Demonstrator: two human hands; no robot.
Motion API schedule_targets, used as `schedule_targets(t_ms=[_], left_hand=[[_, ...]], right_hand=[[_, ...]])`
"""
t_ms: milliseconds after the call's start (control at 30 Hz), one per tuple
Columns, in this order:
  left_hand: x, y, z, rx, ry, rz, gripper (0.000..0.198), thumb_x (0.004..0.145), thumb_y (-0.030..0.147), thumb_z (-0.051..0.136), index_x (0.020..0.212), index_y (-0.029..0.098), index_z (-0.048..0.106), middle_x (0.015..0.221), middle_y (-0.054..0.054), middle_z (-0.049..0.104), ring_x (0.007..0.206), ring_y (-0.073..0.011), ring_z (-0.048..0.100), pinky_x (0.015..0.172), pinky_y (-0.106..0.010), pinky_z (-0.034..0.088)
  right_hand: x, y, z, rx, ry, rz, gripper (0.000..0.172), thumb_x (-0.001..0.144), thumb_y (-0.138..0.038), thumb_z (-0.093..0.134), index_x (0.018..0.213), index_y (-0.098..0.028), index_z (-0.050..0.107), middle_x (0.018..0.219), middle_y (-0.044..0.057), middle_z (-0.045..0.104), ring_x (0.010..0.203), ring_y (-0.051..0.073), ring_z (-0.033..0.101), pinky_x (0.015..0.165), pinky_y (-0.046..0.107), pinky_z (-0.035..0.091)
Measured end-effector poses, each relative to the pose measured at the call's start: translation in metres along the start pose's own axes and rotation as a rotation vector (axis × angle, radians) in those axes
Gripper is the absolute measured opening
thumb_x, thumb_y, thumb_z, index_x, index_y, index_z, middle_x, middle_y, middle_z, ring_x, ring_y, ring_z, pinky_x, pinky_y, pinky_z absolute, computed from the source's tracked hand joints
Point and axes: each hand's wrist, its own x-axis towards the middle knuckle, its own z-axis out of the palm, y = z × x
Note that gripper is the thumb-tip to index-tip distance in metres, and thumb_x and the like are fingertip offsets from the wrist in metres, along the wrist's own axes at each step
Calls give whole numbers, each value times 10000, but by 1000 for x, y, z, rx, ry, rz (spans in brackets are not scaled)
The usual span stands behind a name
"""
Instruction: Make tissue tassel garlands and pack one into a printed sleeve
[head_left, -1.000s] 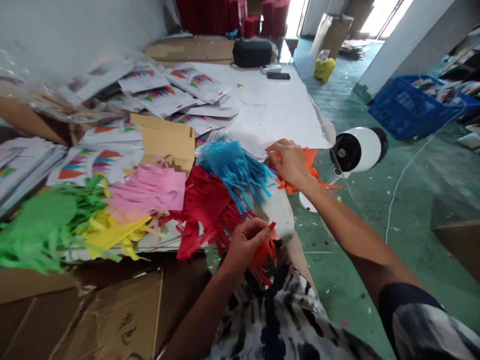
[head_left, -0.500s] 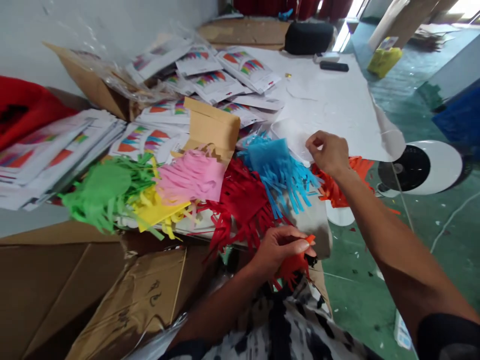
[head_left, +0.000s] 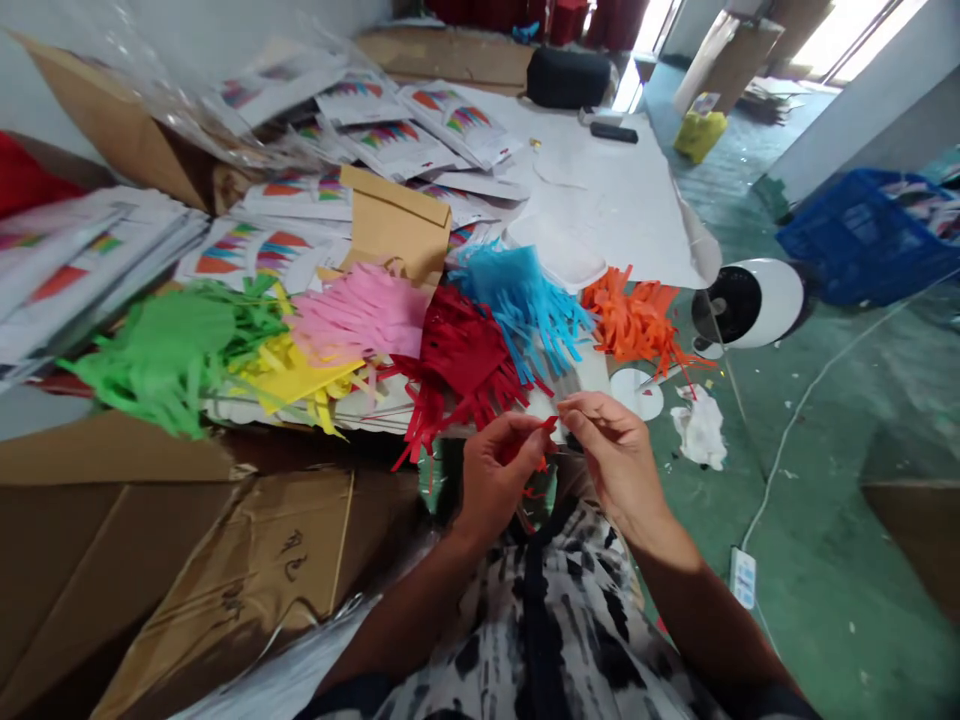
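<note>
Near the table's front edge, my left hand (head_left: 499, 470) pinches a small folded piece of orange-red fringed paper (head_left: 550, 426). My right hand (head_left: 611, 450) is closed close beside it, thumb and finger pressed together at the paper's tip; whatever they hold is too small to make out. Behind my hands lie fringed paper bundles in a row: green (head_left: 176, 335), yellow (head_left: 300, 375), pink (head_left: 364, 310), dark red (head_left: 469, 350), light blue (head_left: 525, 295) and orange (head_left: 637, 318). A brown paper envelope (head_left: 397, 225) stands open behind the pink one.
Printed packets (head_left: 390, 140) pile up at the back left. Cardboard boxes (head_left: 277, 560) stand below the table's left front. A black pouch (head_left: 568, 78) lies at the back. On the floor at right are a white fan (head_left: 776, 300), a blue basket (head_left: 862, 235) and a power strip (head_left: 742, 577).
My right hand has come down from above the orange bundle to meet my left hand. My left hand has shifted a little left and up, still pinching the paper. The view has turned right.
</note>
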Motion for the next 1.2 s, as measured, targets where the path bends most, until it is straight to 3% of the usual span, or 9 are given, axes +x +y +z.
schedule_targets(t_ms=[400, 600, 733, 867, 1033, 1200], left_hand=[[-19, 0, 23, 37, -41, 68, 217, 887, 402, 790, 880, 187, 768, 772, -13, 764, 714, -142, 706, 686, -232, 551], [-19, -8, 30, 20, 18, 134, 216, 869, 392, 814, 918, 184, 787, 829, -13, 781, 734, -131, 702, 697, -217, 551], [-19, -9, 30, 50, 1, 139, 193, 874, 367, 811, 914, 180, 783, 822, -9, 778, 733, -124, 703, 697, -203, 543], [-19, -7, 25, 120, -62, 108, 196, 920, 374, 763, 911, 179, 766, 775, -5, 765, 710, -125, 711, 703, -206, 549], [-18, -4, 20, 218, -169, 143, 240, 948, 375, 729, 1122, 212, 759, 903, -18, 799, 820, -153, 754, 752, -226, 563], [-17, -5, 18, 380, -168, 210, 179, 946, 360, 728, 935, 196, 799, 831, -8, 793, 749, -142, 721, 723, -223, 538]], right_hand=[[-25, -5, -12, 32, 21, -43, 172, 900, -428, 770, 919, -261, 733, 865, 2, 694, 743, 153, 640, 651, 260, 550], [-32, 2, -15, -22, 55, -106, 134, 925, -397, 753, 950, -266, 754, 991, 14, 700, 944, 177, 666, 864, 293, 544], [-32, 1, -20, -46, 33, -132, 104, 918, -363, 766, 979, -278, 771, 1030, 16, 705, 1007, 191, 657, 901, 305, 528], [-30, -4, -27, -19, 15, -124, 79, 936, -340, 752, 988, -280, 751, 936, -9, 699, 870, 162, 639, 815, 285, 506], [-28, -10, -33, -135, -15, -140, 163, 946, -348, 739, 842, -228, 706, 825, -11, 656, 810, 153, 599, 787, 279, 462], [-32, -7, -33, -50, -68, -35, 191, 949, -383, 731, 851, -224, 689, 800, -12, 638, 757, 147, 575, 725, 265, 454]])
